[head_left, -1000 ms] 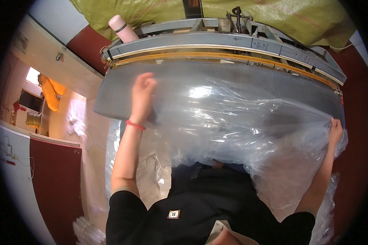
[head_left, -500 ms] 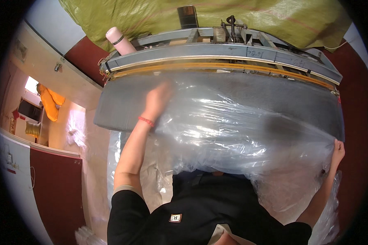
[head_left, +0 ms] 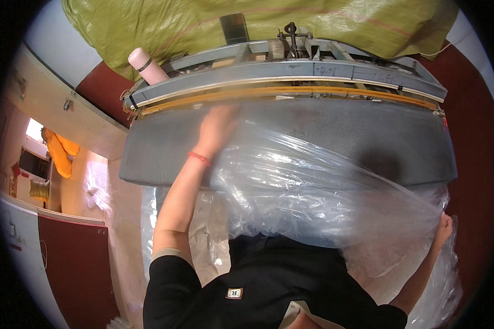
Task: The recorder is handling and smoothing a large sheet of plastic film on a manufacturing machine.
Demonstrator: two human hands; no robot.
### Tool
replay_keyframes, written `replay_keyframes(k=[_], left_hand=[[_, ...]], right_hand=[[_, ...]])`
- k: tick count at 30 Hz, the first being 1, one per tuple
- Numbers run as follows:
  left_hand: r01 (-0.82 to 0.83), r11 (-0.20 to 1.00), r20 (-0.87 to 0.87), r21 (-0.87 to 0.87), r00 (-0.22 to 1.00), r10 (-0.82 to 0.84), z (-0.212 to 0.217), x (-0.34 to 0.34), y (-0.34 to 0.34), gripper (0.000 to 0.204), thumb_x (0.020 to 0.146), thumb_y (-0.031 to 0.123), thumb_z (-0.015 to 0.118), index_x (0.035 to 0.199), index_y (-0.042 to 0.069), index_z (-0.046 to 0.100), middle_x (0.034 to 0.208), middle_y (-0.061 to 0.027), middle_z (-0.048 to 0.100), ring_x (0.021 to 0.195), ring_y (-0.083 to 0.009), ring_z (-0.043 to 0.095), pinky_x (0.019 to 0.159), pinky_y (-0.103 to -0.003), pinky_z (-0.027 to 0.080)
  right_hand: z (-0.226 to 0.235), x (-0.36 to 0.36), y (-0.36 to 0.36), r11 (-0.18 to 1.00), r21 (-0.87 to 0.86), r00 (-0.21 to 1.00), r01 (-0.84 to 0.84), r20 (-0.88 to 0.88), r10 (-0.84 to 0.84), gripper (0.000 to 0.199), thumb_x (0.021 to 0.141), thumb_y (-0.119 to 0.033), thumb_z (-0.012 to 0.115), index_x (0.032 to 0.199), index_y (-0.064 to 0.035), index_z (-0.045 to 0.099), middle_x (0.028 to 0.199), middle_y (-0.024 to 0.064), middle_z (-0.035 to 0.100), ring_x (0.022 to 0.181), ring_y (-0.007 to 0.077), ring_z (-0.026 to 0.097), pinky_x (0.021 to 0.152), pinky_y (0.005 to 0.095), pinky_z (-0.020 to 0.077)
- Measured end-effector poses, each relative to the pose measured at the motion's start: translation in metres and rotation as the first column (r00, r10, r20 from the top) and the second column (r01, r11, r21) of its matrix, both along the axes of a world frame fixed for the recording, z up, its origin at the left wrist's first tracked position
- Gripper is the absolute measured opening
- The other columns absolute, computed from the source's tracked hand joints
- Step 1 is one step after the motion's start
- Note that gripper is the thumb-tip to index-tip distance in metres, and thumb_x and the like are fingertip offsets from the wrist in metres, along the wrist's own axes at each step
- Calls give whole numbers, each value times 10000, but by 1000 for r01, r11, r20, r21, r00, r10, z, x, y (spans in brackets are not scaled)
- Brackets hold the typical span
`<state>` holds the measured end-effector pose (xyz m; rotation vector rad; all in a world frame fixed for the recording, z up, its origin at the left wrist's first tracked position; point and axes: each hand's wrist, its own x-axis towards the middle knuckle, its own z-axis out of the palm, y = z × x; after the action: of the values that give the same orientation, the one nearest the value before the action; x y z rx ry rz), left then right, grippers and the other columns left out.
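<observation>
Left hand (head_left: 217, 127) is out flat on the clear plastic sheet (head_left: 313, 186), fingers stretched toward the yellow strip (head_left: 291, 92) along the front of the grey machine (head_left: 291, 68); palm down, pressing, not closed around anything. There is a red band (head_left: 199, 158) on that wrist. Right hand (head_left: 443, 227) is low at the right edge, fist closed on a bunched corner of the same plastic sheet, pulling it taut. The sheet spreads wide over the grey padded table (head_left: 368, 137), crinkled and shiny, from the left hand across to the right, with its near edge hanging off the table toward the person's black shirt (head_left: 269, 290). More loose clear plastic hangs below the table on both sides.

Containers: a pink bottle (head_left: 147, 66) with a dark ring near its top lies tilted at the machine's left end; whether it holds anything cannot be told. Behind the machine, a green woven tarp (head_left: 192, 27) covers something bulky. Far left, an orange cloth (head_left: 60, 152) hangs by a lit window. A small square patch (head_left: 234, 293) sits on the shirt's chest.
</observation>
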<state>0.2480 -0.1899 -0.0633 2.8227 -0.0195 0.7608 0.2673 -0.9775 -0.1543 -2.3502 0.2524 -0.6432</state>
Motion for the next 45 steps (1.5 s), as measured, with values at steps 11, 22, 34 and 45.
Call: replay_keyframes(k=[11,22,34,45], left_hand=[[-40,577,97,-816,974,205,-13,4,23,162,833,159,455,813,13,523,783,-145,527,738,-267,515,633,-355,416],[-302,635,259,-711,727,636,-49,23,135,235,854,190,432,700,13,452,608,-50,482,566,-129,442,542,-273,388],[-305,460,192,-834,622,759,-38,33,131,104,798,110,513,830,34,450,689,-25,488,562,-86,437,504,-218,368],[-59,365,194,-929,763,617,-46,14,159,102,791,72,475,859,73,398,700,-30,483,538,-92,455,432,-229,355]], right_hand=[[33,151,35,895,434,988,-102,146,42,213,846,-263,547,858,-62,614,724,-33,542,689,61,458,637,197,372],[32,298,245,880,375,938,-292,290,188,184,837,-222,552,790,-43,553,630,-24,479,585,62,446,544,219,381],[30,314,251,867,469,936,-169,351,-7,185,788,-172,605,803,-18,502,647,26,532,529,81,476,511,226,403],[50,279,229,717,589,884,-373,461,82,208,861,-163,510,990,0,498,861,69,591,791,135,563,734,252,428]])
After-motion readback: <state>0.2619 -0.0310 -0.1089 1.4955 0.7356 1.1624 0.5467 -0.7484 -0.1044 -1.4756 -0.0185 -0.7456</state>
